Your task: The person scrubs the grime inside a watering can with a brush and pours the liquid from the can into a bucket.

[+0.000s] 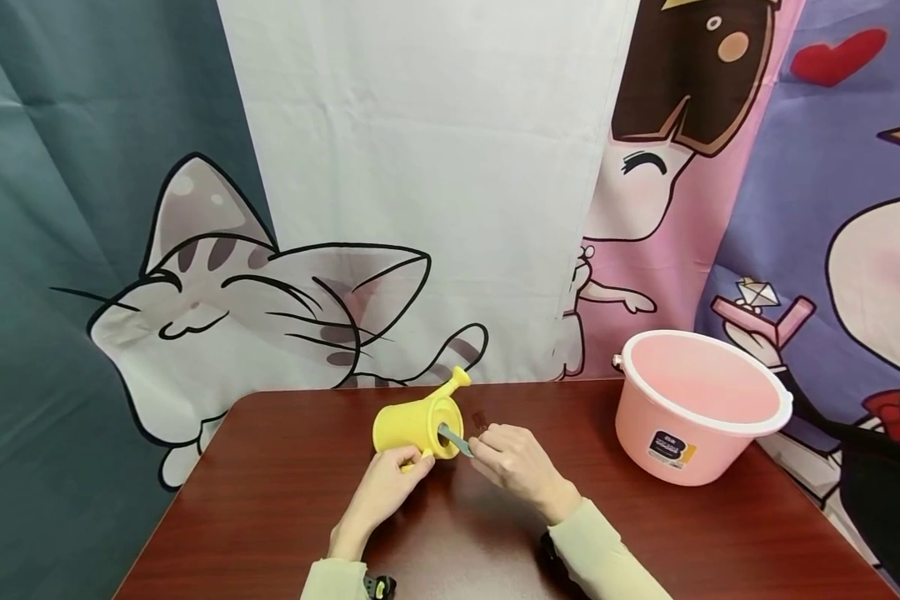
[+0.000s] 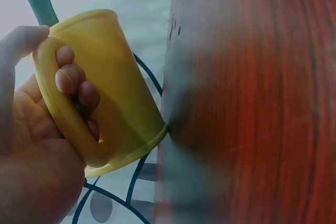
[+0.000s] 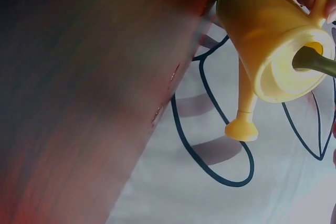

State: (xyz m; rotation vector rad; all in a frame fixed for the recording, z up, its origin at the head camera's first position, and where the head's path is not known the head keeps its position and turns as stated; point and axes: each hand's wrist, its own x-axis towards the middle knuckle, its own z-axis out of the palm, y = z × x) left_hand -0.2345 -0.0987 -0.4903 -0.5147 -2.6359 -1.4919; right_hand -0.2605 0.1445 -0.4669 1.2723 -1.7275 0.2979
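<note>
A yellow watering can (image 1: 407, 427) is tipped on its side, its open top facing right and its spout pointing up and away in the head view. My left hand (image 1: 390, 486) grips the can's handle (image 2: 63, 103), fingers curled through the loop. A slim grey-green tool (image 1: 456, 440) is in my right hand (image 1: 516, 465), pinched between thumb and fingers. Its far end reaches into the opening of the can, so I cannot tell its kind. In the right wrist view, the tool's shaft (image 3: 320, 64) enters the round hole in the can's top.
A pink bucket (image 1: 667, 433) with a pale rim stands on the right of the brown wooden table (image 1: 285, 517). A printed cloth with a cartoon cat (image 1: 217, 325) hangs behind the table's far edge.
</note>
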